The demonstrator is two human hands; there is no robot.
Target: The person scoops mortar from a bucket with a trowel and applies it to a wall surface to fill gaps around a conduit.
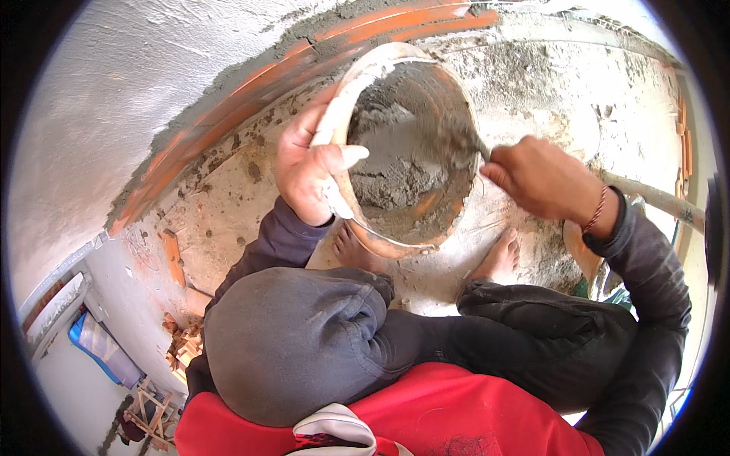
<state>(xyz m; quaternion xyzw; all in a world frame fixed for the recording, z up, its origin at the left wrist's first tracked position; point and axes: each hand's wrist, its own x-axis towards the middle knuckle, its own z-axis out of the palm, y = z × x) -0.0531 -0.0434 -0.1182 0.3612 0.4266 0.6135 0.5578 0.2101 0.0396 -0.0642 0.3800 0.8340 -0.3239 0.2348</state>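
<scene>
A mortar-crusted bucket [388, 245] is tilted in front of me, its opening facing up toward me. Wet grey mortar [399, 186] lies inside and is smeared over the orange inner wall. My left hand [304, 167] grips the bucket's left rim, thumb over the edge and fingers around the outside. At the opposite rim, my right hand [540, 178] is closed around a trowel [458, 143] that reaches into the bucket. Motion blurs the trowel's blade among the mortar, and its handle is mostly hidden in my fist.
Beyond the bucket, a band of exposed orange brick [414, 21] runs along the foot of a plastered wall [137, 91]. My bare feet [498, 257] stand on the mortar-spattered floor [236, 186]. A pole [660, 199] lies at the right; broken brick pieces [182, 346] are piled at the left.
</scene>
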